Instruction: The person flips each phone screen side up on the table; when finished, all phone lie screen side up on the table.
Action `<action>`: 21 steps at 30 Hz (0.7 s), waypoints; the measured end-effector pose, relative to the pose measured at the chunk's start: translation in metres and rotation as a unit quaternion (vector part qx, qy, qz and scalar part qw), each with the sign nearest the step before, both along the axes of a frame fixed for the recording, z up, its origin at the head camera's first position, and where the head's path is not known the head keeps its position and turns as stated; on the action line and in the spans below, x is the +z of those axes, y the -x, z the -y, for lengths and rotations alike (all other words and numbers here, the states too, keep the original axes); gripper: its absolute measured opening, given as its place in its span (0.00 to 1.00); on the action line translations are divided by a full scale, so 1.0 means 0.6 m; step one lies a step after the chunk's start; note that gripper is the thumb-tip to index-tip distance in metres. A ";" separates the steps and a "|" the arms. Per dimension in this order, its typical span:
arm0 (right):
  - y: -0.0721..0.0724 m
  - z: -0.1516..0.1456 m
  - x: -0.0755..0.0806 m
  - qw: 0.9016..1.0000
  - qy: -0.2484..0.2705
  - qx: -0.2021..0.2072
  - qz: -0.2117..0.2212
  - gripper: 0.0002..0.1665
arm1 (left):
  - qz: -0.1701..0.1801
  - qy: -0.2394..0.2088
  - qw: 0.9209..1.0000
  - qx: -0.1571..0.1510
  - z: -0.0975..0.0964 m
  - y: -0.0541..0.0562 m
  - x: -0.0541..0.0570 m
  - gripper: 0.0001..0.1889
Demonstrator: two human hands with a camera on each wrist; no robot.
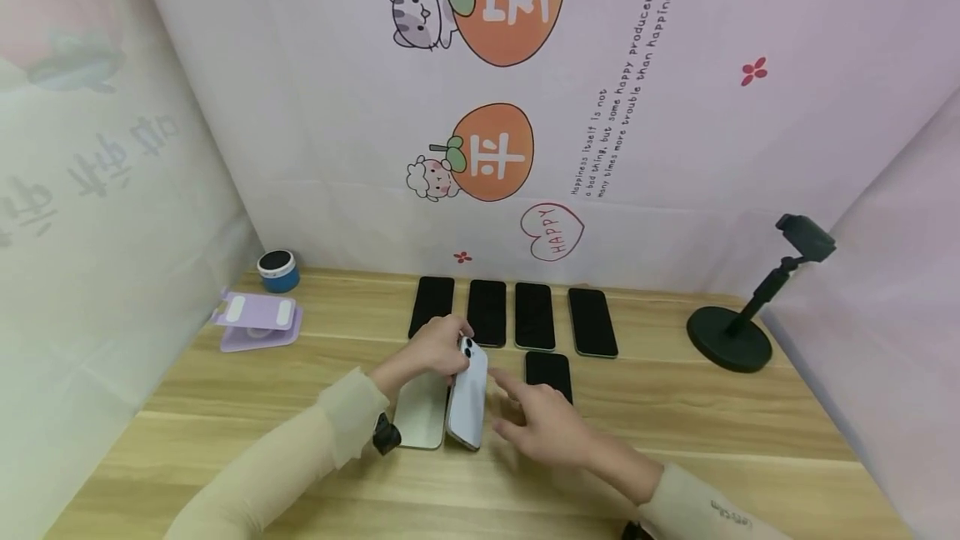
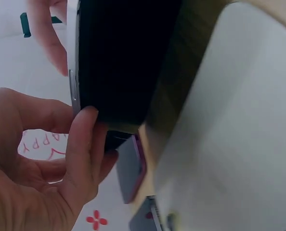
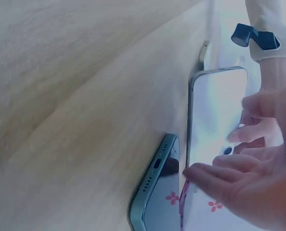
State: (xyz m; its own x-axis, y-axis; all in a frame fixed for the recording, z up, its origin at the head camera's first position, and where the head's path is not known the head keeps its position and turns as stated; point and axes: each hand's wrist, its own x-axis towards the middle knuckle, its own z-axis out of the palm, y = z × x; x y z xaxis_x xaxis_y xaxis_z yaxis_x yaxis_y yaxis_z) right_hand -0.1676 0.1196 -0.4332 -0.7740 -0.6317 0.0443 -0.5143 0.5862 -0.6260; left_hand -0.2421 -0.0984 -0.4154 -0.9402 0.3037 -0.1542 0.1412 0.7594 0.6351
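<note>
My left hand (image 1: 438, 346) pinches the camera end of a white phone (image 1: 468, 398), which stands tilted up on an edge just above the wood. Its pale back faces right; in the left wrist view its dark screen (image 2: 121, 57) faces the tabletop on the other side. Left of it lies a pale-backed phone (image 1: 422, 415), partly under my left wrist. My right hand (image 1: 551, 426) hovers right of the white phone, fingers spread and holding nothing. Beyond that hand lies a phone with a black screen (image 1: 547, 373), its green edge showing in the right wrist view.
Along the back, several black-screened phones (image 1: 534, 315) lie in a row. A lilac folding stand (image 1: 258, 315) and a blue jar with a dark top (image 1: 278, 272) are at the left. At the right is a dark stand with a round base (image 1: 729, 340). Printed cloth (image 1: 337, 148) borders the wooden table.
</note>
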 end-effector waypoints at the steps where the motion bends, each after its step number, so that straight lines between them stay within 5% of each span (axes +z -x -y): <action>1: 0.001 -0.002 0.002 1.000 0.020 0.000 0.013 0.40 | -0.005 0.024 1.000 -0.009 -0.003 0.001 0.006 0.25; 6: 0.003 -0.006 0.008 0.984 0.107 -0.022 0.143 0.43 | -0.004 0.102 0.994 -0.050 -0.025 0.003 0.032 0.24; 10: 0.003 -0.007 0.010 0.934 0.193 -0.065 0.295 0.46 | -0.013 0.122 0.988 -0.088 -0.045 0.005 0.041 0.04; 12: 0.002 -0.008 0.009 0.903 0.230 -0.088 0.352 0.47 | -0.020 0.122 0.987 -0.099 -0.053 0.006 0.043 0.10; 17: -0.002 -0.013 0.004 0.864 0.273 -0.119 0.406 0.45 | -0.025 0.096 0.991 -0.095 -0.062 0.011 0.037 0.05; 21: -0.005 -0.017 -0.001 0.855 0.287 -0.133 0.412 0.45 | -0.012 0.054 0.994 -0.093 -0.062 0.016 0.024 0.19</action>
State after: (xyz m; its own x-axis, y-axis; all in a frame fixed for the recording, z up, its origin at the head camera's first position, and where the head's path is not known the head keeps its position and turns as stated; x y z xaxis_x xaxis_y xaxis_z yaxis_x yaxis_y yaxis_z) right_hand -0.1645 0.1296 -0.4339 -0.8041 -0.4866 -0.3414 0.3433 0.0887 -0.9350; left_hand -0.2519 -0.0614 -0.4009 -0.8730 0.4553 -0.1746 0.2991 0.7828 0.5457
